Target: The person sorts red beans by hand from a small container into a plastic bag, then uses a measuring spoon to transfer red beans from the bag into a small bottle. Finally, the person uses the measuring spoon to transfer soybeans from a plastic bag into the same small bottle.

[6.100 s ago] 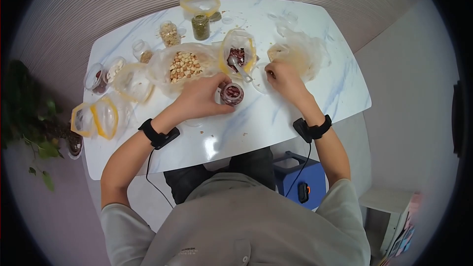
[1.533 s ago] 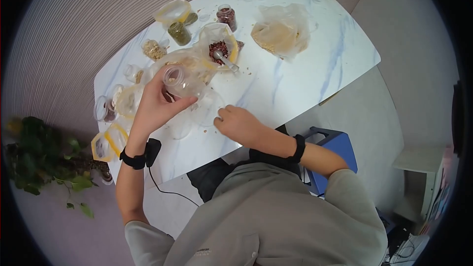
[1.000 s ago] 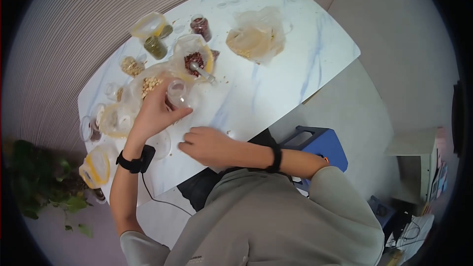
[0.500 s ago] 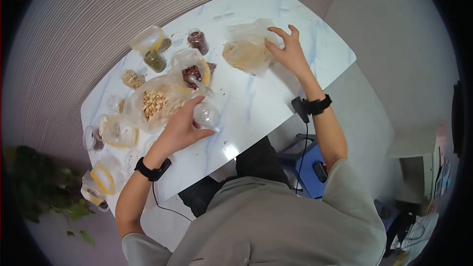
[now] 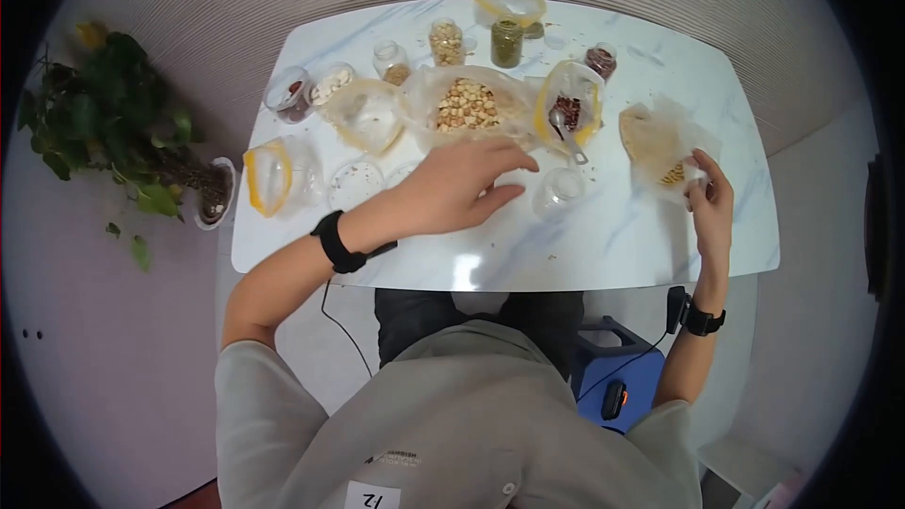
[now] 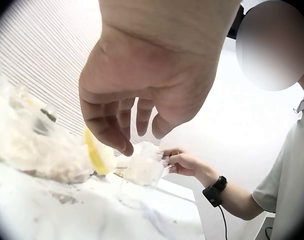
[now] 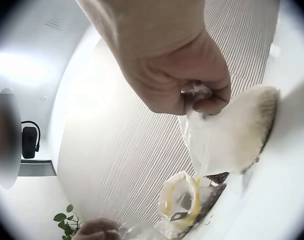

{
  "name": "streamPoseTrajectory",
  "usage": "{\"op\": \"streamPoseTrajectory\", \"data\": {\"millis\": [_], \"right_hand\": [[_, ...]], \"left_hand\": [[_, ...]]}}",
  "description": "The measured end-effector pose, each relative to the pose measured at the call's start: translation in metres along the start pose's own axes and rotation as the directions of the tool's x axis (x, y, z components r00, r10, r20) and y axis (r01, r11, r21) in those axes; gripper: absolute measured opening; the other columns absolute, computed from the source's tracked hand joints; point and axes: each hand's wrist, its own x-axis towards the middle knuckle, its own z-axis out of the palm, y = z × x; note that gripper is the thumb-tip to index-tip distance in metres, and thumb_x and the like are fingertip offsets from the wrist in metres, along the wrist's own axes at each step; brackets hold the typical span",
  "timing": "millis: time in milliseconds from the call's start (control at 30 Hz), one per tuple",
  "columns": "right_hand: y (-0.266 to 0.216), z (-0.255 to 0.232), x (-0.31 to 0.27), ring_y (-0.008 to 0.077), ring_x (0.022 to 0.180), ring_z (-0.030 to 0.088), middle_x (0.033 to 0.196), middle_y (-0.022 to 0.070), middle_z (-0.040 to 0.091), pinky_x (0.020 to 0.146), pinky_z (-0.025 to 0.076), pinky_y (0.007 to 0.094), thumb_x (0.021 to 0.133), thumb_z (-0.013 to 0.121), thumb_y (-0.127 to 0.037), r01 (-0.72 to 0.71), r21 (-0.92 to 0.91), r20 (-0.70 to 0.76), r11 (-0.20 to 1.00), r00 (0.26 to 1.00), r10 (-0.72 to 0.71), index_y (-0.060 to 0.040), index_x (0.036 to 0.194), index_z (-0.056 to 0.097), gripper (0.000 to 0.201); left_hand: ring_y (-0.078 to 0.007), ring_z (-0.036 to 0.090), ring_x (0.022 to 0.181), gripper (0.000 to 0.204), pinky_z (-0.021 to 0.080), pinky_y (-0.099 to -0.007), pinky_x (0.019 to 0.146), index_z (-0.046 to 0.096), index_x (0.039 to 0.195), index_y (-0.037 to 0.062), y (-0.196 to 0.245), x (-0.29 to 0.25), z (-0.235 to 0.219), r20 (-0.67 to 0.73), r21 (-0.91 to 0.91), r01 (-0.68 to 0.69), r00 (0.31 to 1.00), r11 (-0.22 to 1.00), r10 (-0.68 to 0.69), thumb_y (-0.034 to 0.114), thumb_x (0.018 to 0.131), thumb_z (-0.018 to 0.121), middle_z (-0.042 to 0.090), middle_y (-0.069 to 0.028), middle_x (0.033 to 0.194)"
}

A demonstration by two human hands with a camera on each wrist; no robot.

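Note:
My left hand (image 5: 462, 184) hovers over the front of the table, its fingers loosely bent and holding nothing. Just right of its fingertips stands an uncapped, clear plastic jar (image 5: 563, 188) with nothing visible inside. At the right, my right hand (image 5: 714, 203) pinches the edge of a translucent plastic bag (image 5: 650, 139) with yellowish grains in it. The right wrist view shows the bag's gathered plastic (image 7: 199, 92) between thumb and fingers, while its filled bottom (image 7: 259, 125) lies on the table.
Behind the left hand lies an open bag of pale nuts (image 5: 468, 104). A bag of dark red beans (image 5: 570, 99) holds a scoop (image 5: 568, 138). Filled jars, including a green one (image 5: 506, 43) and a red one (image 5: 600, 61), stand behind. Yellow-rimmed bags (image 5: 269, 179) lie left.
The jar of red beans has gone from my left hand to the back. My left hand has brought over the clear jar and released it; my right hand has taken hold of the grain bag.

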Motion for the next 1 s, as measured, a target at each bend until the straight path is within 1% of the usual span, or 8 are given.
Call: {"op": "streamPoseTrajectory", "data": {"millis": [167,200,300,333,533,700,800,1000], "right_hand": [[-0.020,0.007,-0.019,0.0049,0.069,0.046,0.121,0.0051,0.072,0.063,0.043,0.0209,0.082,0.050,0.007,0.156,-0.068,0.047,0.985,0.987,-0.153,0.0003,0.139,0.064,0.058],[-0.024,0.008,-0.022,0.0050,0.070,0.046,0.120,0.0050,0.073,0.063,0.043,0.0208,0.082,0.050,0.008,0.169,-0.071,0.028,0.983,0.985,-0.168,0.0006,0.137,0.065,0.058],[-0.036,0.008,-0.037,0.0055,0.069,0.046,0.116,0.0048,0.074,0.063,0.043,0.0207,0.082,0.049,0.009,0.161,-0.022,-0.019,0.987,0.987,-0.161,0.0003,0.135,0.066,0.056],[-0.040,0.009,-0.043,0.0061,0.068,0.048,0.113,0.0051,0.074,0.062,0.043,0.0214,0.082,0.050,0.009,0.166,-0.034,-0.050,0.986,0.985,-0.167,0.0003,0.132,0.068,0.054],[-0.050,0.009,-0.060,0.0114,0.067,0.053,0.096,0.0092,0.069,0.062,0.046,0.0255,0.085,0.056,0.003,0.104,-0.267,-0.149,0.958,0.978,-0.147,-0.0004,0.123,0.073,0.042],[-0.040,-0.002,-0.050,0.0354,0.081,0.066,0.103,0.0179,0.064,0.076,0.054,0.0444,0.083,0.061,0.005,0.190,-0.615,0.021,0.765,0.974,-0.224,-0.0027,0.116,0.076,0.037],[-0.037,-0.021,-0.027,0.0408,0.095,0.064,0.107,0.0204,0.062,0.086,0.052,0.0473,0.081,0.056,0.010,0.142,-0.723,0.092,0.676,0.990,-0.110,-0.0012,0.118,0.074,0.044],[-0.088,-0.058,-0.010,0.0441,0.095,0.065,0.105,0.0221,0.060,0.081,0.054,0.0502,0.078,0.055,0.012,0.237,-0.749,-0.083,0.618,0.893,-0.443,0.0038,0.113,0.068,0.038]], "left_hand": [[-0.0299,0.068,0.097,0.015,0.054,-0.0411,0.080,0.072,0.109,0.0072,0.018,0.065,0.006,-0.096,0.148,-0.333,0.933,0.931,0.348,0.005,0.095,0.067,0.066,-0.0112,0.118],[-0.0344,0.065,0.107,0.016,0.053,-0.0449,0.090,0.074,0.110,0.0092,0.030,0.079,0.006,-0.008,0.178,-0.288,0.956,0.941,0.294,0.008,0.096,0.066,0.063,-0.0170,0.125],[-0.0403,0.063,0.111,0.019,0.052,-0.0475,0.096,0.076,0.113,0.0121,0.036,0.120,0.037,-0.026,0.278,-0.366,0.921,0.888,0.388,0.016,0.097,0.066,0.058,-0.0246,0.131],[-0.0454,0.060,0.115,0.022,0.051,-0.0509,0.099,0.077,0.116,0.0144,0.043,0.132,0.043,0.056,0.240,-0.338,0.941,0.910,0.334,0.022,0.097,0.067,0.054,-0.0292,0.133],[-0.0446,0.064,0.113,0.027,0.055,-0.0521,0.091,0.076,0.116,0.0118,0.063,0.185,0.079,0.224,0.376,-0.132,0.973,0.917,0.048,0.016,0.090,0.071,0.057,-0.0248,0.124],[-0.0429,0.070,0.103,0.025,0.060,-0.0497,0.085,0.073,0.106,0.0016,0.048,0.211,0.088,0.241,0.431,-0.216,0.963,0.876,0.119,0.005,0.081,0.072,0.060,-0.0245,0.121],[-0.0427,0.071,0.103,0.025,0.061,-0.0498,0.084,0.072,0.104,-0.0007,0.067,0.221,0.071,0.209,0.495,-0.208,0.971,0.844,0.117,0.004,0.080,0.073,0.060,-0.0252,0.123],[-0.0471,0.069,0.102,0.027,0.059,-0.0504,0.085,0.069,0.104,-0.0041,0.098,0.235,0.032,0.140,0.478,-0.228,0.973,0.848,0.182,0.001,0.077,0.067,0.060,-0.0290,0.124]]}}
